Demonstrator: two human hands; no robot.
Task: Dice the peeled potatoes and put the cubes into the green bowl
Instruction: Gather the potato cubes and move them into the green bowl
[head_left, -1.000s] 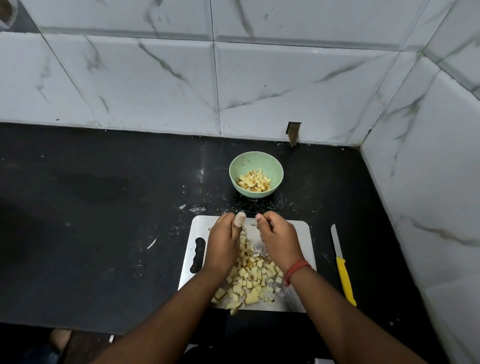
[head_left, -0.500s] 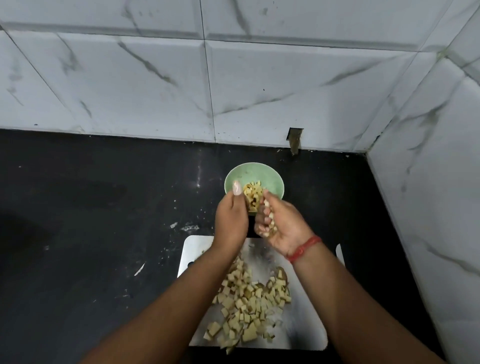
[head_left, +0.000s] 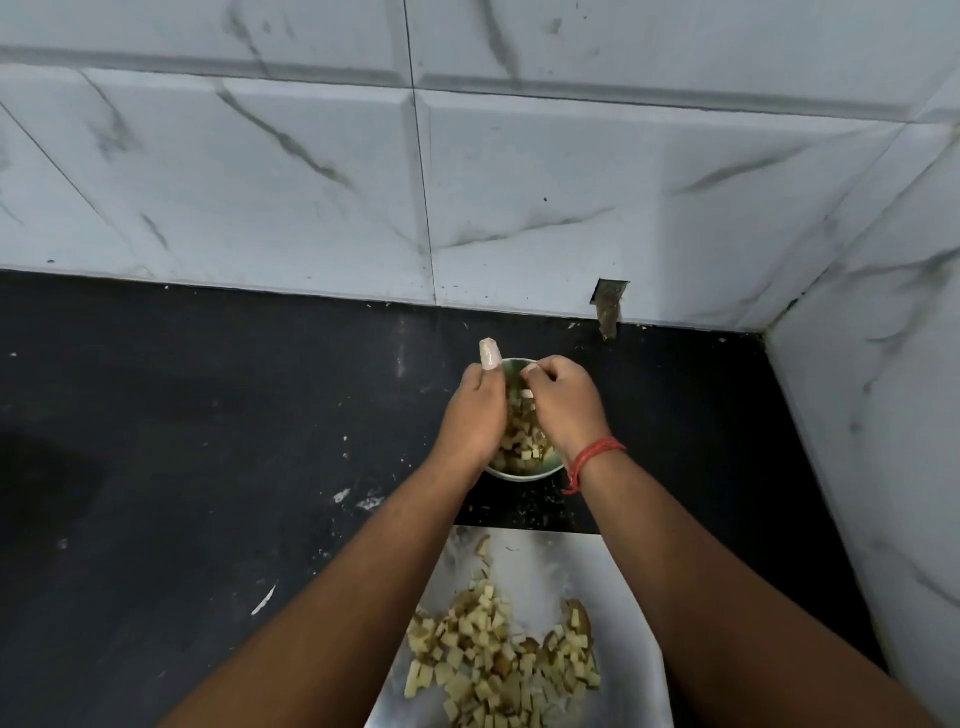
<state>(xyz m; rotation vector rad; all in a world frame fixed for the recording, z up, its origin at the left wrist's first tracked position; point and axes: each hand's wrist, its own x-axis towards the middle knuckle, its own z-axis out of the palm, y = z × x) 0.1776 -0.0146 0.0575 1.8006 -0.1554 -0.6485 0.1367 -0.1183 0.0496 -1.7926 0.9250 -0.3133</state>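
From the head view, the left hand (head_left: 475, 415) and right hand (head_left: 563, 402) are cupped together over the small round green bowl (head_left: 524, 473) on the black worktop (head_left: 208, 441), letting pale diced potato cubes (head_left: 519, 439) fall in. Best to part the palms low inside the rim, lest cubes bounce out; many cubes (head_left: 498, 665) wait on the white cutting board (head_left: 639, 670).

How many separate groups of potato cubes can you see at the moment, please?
2: one pile on the cutting board at the bottom, and one in the green bowl between both hands. More may be hidden under the hands.
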